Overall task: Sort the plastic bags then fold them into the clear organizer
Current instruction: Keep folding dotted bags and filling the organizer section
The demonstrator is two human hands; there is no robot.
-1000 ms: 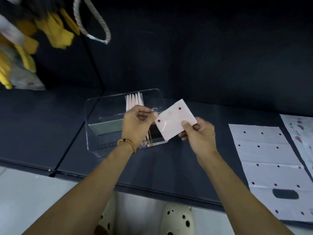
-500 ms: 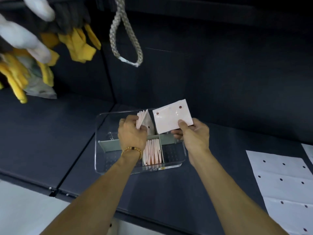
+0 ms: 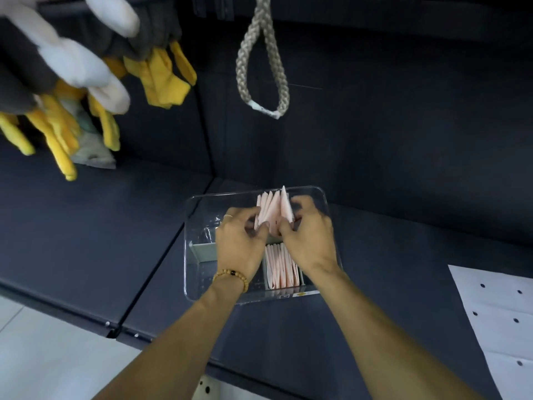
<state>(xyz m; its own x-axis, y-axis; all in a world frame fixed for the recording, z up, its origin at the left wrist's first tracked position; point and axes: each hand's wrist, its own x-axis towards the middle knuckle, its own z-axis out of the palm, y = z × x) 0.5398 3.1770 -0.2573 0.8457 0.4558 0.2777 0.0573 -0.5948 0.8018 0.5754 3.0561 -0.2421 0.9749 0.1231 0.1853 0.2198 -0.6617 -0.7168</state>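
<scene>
Clear organizer (image 3: 331,215) on dark shelf (image 3: 403,284): folded pink bag (image 3: 285,204), held above the organizer half a second ago, now stands in the far compartment's row (image 3: 268,207). Right hand (image 3: 310,238) pinches it; left hand (image 3: 240,241) curls against the row, parting it. Near row (image 3: 281,269) filled. Unfolded dotted bags (image 3: 501,313) remain at right, so sorting likely continues.

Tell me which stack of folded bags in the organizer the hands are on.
The far stack, in the clear organizer's back compartment; both hands grip it. The near stack sits untouched.
</scene>
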